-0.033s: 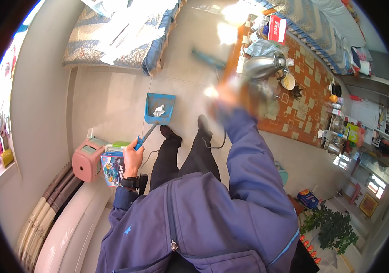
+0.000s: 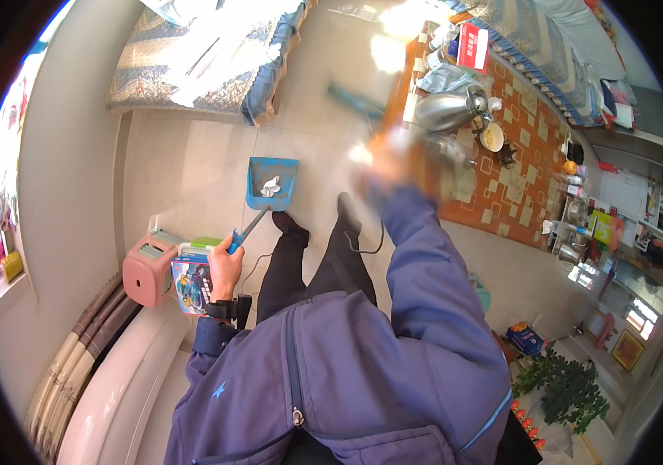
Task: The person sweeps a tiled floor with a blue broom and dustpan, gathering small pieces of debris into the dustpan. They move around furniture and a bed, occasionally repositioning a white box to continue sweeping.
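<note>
My left hand (image 2: 226, 268) is closed round the blue grip of a long-handled dustpan. The blue dustpan (image 2: 272, 164) rests on the floor ahead of my feet, with a crumpled white paper (image 2: 270, 187) inside it. Out to the right, my right hand (image 2: 393, 164) is smeared by motion beside the table edge, and its fingers cannot be made out singly. A blurred broom with a blue-green head (image 2: 354, 101) is just beyond that hand, its thin handle running back to it. The broom head is apart from the dustpan.
A patterned table (image 2: 516, 174) on the right bears a steel kettle (image 2: 444, 113), a bowl (image 2: 492, 138) and a red box (image 2: 472, 48). A quilted bed (image 2: 192, 70) stands ahead. Left are a pink bin (image 2: 148, 275) and a colourful box (image 2: 192, 285). A plant (image 2: 568, 390) stands lower right.
</note>
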`<state>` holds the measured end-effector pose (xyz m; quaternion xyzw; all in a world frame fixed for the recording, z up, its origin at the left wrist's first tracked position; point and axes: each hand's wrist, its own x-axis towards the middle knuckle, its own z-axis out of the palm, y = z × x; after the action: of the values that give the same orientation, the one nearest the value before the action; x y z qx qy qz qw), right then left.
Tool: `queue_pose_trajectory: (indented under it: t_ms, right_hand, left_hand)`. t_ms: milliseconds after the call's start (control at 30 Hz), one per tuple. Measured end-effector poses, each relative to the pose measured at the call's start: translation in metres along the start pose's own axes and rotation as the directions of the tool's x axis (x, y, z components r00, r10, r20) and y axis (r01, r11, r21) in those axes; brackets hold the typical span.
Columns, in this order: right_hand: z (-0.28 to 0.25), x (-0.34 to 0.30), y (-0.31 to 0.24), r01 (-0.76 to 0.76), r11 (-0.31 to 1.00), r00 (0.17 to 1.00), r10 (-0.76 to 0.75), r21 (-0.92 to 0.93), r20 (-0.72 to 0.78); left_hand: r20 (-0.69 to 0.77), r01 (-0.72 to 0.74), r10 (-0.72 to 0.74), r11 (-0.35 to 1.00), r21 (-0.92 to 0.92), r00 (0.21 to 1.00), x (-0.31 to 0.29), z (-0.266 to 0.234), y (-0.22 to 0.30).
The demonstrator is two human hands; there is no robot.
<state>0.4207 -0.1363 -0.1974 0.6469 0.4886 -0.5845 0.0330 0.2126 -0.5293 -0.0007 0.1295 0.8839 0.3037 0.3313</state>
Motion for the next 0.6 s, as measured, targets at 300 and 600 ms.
queue_pose_trajectory:
  t_ms: [300,600]
  right_hand:
    - [-0.042,-0.13,0.039,-0.686,0.685,0.694,0.516,0.246,0.502]
    - [-0.084,-0.096,-0.014,-0.003,0.986,0.934,0.062,-0.165,0.352]
  left_hand:
    - [-0.187,0.179,-0.195,0.979,-0.097,0.963,-0.059,0.045,0.013]
    - [-0.361,0.3,-0.402,0.903,-0.307,0.841,-0.148,0.103,0.004]
